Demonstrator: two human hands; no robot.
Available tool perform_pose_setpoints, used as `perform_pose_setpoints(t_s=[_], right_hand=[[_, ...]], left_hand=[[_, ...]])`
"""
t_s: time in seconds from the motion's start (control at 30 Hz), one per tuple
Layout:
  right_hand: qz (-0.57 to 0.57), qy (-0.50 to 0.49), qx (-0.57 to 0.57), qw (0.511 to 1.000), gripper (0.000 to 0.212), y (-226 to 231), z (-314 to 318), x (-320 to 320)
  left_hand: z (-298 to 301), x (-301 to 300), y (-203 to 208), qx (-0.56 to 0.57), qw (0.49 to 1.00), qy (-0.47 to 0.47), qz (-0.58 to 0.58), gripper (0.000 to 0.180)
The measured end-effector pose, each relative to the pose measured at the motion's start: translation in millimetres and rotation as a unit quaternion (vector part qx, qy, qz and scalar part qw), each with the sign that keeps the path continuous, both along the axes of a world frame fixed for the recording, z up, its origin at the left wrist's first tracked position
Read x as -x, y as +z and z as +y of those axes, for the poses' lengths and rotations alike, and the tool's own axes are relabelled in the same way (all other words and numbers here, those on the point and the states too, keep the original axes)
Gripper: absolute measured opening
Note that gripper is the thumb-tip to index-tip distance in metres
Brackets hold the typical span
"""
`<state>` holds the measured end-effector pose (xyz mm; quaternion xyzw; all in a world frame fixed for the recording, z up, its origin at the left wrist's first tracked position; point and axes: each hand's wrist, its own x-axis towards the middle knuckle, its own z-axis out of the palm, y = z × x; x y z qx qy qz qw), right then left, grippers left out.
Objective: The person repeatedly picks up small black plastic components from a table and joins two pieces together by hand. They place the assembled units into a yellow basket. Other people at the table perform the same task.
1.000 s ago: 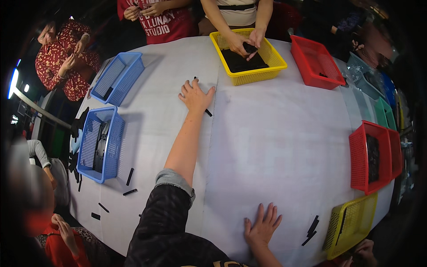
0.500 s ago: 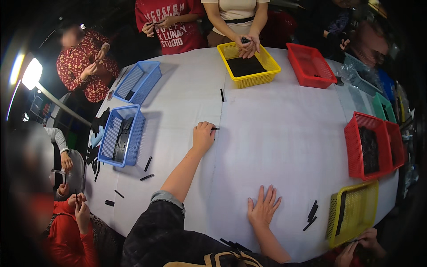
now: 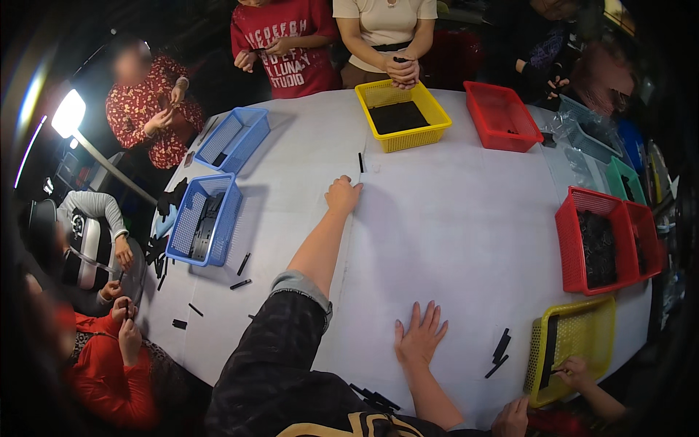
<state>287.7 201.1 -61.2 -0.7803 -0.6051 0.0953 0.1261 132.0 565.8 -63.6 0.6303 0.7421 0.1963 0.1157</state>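
Note:
My left hand point(image 3: 344, 195) reaches out over the middle of the white-covered table point(image 3: 451, 233), its fingers curled together. Whatever they may hold is hidden from view. Just beyond its fingertips lies a short black strip point(image 3: 360, 162), apart from the hand. Fingers spread, my right hand point(image 3: 421, 339) rests flat on the table nearer to me, with nothing in it. To its right is a small cluster of black strips point(image 3: 500, 347). More black strips point(image 3: 375, 398) lie by the table's near edge, partly hidden by my body.
Blue baskets point(image 3: 204, 218) with dark parts stand on the left, loose black strips point(image 3: 241, 283) beside them. A yellow basket point(image 3: 404, 138) and a red basket point(image 3: 502, 116) are at the far side. Red baskets point(image 3: 571, 240) and a yellow basket point(image 3: 539, 357) line the right. Several people surround the table.
My left hand has moved farther out, toward the strip ahead; the black strip that stuck out of its fingers no longer shows. A person's hand at right now reaches into the near yellow basket.

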Motion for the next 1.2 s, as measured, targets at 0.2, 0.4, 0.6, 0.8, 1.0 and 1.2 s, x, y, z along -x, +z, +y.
perform_pose_setpoints(t_s=[0.2, 0.4, 0.6, 0.8, 1.0, 1.2], right_hand=[[0.011, 0.016, 0.027, 0.999, 0.059, 7, 0, 1], [-0.012, 0.011, 0.009, 1.000, 0.060, 3, 1, 2], [0.054, -0.007, -0.072, 0.996, 0.054, 1, -4, -3], [0.534, 0.025, -0.111, 0.838, 0.035, 30, -18, 4], [0.708, -0.167, -0.109, 0.677, 0.015, 28, -60, -2], [0.337, -0.215, -0.186, 0.898, 0.014, 16, -141, -55]], left_hand=[[47, -29, -8, 0.023, 0.993, 0.105, 0.038, 0.045], [24, -3, -19, 0.082, 0.968, 0.035, -0.233, 0.031], [-194, 7, 62, 0.273, 0.690, -0.125, -0.658, 0.016], [-344, 9, 72, 0.324, 0.754, -0.180, -0.542, 0.022], [-356, 15, 37, 0.089, 0.952, -0.269, -0.117, 0.048], [-326, 115, -12, 0.000, 0.982, -0.109, 0.153, 0.047]])
